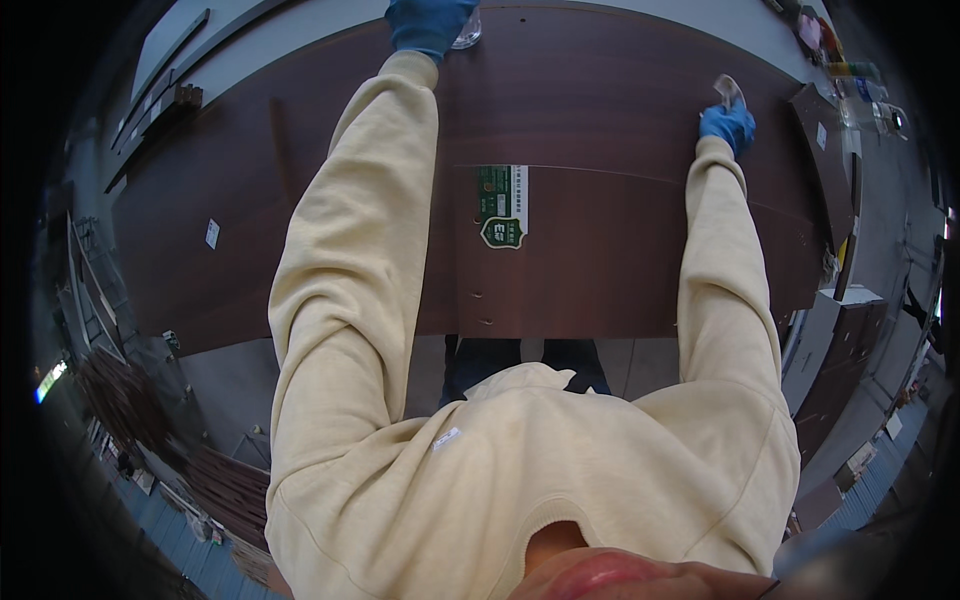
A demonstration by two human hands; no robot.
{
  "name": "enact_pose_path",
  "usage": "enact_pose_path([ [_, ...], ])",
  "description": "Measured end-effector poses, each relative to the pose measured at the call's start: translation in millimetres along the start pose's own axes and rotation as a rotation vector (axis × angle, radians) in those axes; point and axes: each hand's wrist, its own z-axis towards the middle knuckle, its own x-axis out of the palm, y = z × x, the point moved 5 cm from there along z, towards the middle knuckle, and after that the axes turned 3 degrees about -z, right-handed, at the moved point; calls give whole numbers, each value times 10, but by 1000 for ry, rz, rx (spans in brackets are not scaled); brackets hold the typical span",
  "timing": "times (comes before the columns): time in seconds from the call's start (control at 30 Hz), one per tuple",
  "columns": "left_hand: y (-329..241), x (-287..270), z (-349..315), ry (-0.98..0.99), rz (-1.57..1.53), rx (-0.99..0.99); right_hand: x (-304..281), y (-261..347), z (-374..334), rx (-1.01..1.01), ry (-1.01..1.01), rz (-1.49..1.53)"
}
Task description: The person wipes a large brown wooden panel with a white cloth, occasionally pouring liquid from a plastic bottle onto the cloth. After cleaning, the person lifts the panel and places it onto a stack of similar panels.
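Note:
My left hand point(428, 27), in a blue glove, is at the top edge of the view, partly cut off. It appears closed round a clear bottle point(467, 32), of which only the lower part shows beside the glove. Out to the right, my gloved right hand point(730, 128) is closed on a pale, crumpled cloth point(730, 92) against the dark brown board point(580, 100). Nearer me, a second brown panel point(590, 250) bears a green and white label point(503, 207).
A small white sticker point(212, 234) is on the board's left part. Dark strips point(160, 115) lie beyond the far left edge. Upright brown panels point(825, 150) stand at the right, with clear bottles point(885, 115) behind. Stacked brown boards point(845, 350) are at the lower right.

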Motion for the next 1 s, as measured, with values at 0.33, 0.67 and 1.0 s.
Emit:
enact_pose_path([
  [0.33, -598, -1535, -73, -240, -69, 195, 825, 2258, -825, -653, -152, 185],
  [0.67, -1041, -3470, -749, -446, 243, 407, 366, 2970, -4448, -1435, 737, 602],
  [1.0, -1528, -3851, -1591, -595, 349, 286, -729, 1753, -5344, -1546, 1413, 910],
])
